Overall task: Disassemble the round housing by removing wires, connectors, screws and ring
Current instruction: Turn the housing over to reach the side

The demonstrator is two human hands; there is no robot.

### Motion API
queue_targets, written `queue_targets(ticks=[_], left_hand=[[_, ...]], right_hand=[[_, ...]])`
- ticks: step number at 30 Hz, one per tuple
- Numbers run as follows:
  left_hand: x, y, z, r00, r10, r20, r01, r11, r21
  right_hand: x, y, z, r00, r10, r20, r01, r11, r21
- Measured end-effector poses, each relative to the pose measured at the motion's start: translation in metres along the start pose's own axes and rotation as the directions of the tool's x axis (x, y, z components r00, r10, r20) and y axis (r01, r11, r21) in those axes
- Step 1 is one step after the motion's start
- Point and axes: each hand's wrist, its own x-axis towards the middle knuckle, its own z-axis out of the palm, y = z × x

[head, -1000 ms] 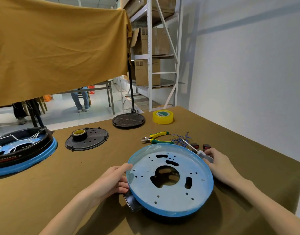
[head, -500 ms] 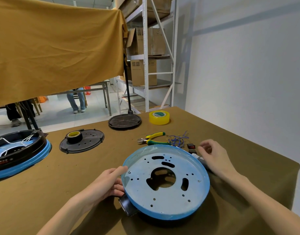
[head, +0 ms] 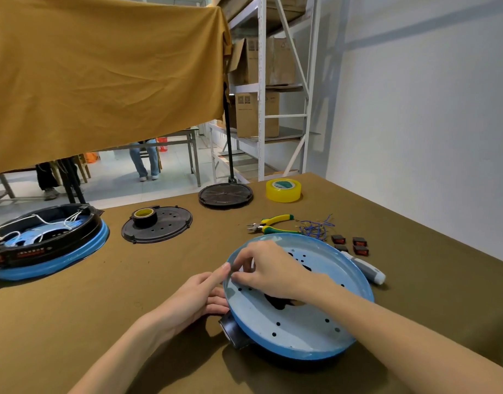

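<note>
- Housing sat tilted on the bench, near you.
- Your right hand pinched at its left rim; whether its fingers held anything, you couldn't tell.
- Your left hand braced the rim, fingers straight; a slip could have rocked it onto the screwdriver.

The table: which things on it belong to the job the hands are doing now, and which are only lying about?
In the job:
- blue round housing
- left hand, on its rim
- right hand, fingers at the same rim

Lying about:
- pliers
- blue wires
- four black connectors
- screwdriver
- yellow tape roll
- two black discs
- second housing
</note>
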Motion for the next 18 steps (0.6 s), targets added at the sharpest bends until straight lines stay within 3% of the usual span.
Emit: queue_targets(ticks=[11,15,18], left_hand=[[0.004,0.005,-0.001,1.0,-0.019,0.003,0.019,0.998,0.06],[0.003,0.006,0.001,1.0,-0.024,-0.018,0.026,0.997,0.079],[0.002,0.006,0.001,1.0,-0.02,-0.015,0.021,0.997,0.077]], right_hand=[[-0.001,0.005,0.009,0.999,-0.038,0.002,0.038,0.997,-0.072],[-0.001,0.009,0.006,0.997,-0.018,-0.075,0.023,0.997,0.075],[0.002,0.011,0.002,0.984,0.089,-0.153,-0.03,0.936,0.351]])
